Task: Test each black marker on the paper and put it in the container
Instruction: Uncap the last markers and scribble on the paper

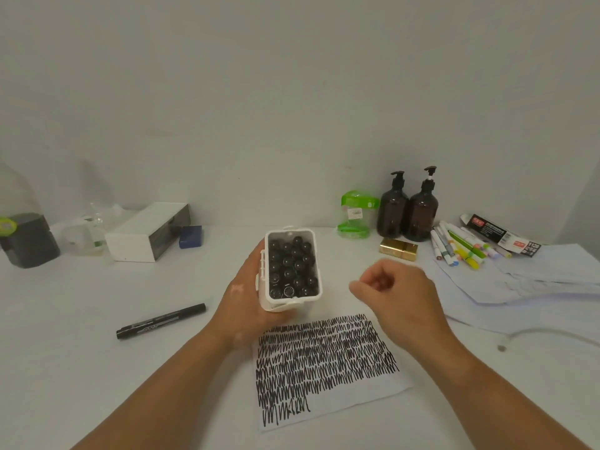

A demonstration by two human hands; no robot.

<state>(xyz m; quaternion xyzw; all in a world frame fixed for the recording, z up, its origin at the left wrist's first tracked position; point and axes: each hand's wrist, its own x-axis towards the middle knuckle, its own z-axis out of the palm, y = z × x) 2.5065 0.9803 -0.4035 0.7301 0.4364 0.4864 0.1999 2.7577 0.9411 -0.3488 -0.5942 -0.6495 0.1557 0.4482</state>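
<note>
My left hand point(242, 298) grips a white plastic container point(316, 254) from its left side and holds it upright above the table's middle. Inside it stand several black markers, only their round caps showing point(292, 266). My right hand point(394, 289) hovers just right of the container with fingers loosely curled and nothing in them. Below both hands lies a sheet of paper point(363, 396) covered with rows of black scribble. One capped black marker point(160, 321) lies on the table to the left of my left arm.
At the back left stand a white box point(147, 232), a small blue box point(191, 236) and a dark jar point(27, 240). At the back right are a green-lidded clear jar point(355, 216), two brown pump bottles point(407, 216), a gold box point(398, 250), coloured markers point(461, 248) and loose papers point(535, 280).
</note>
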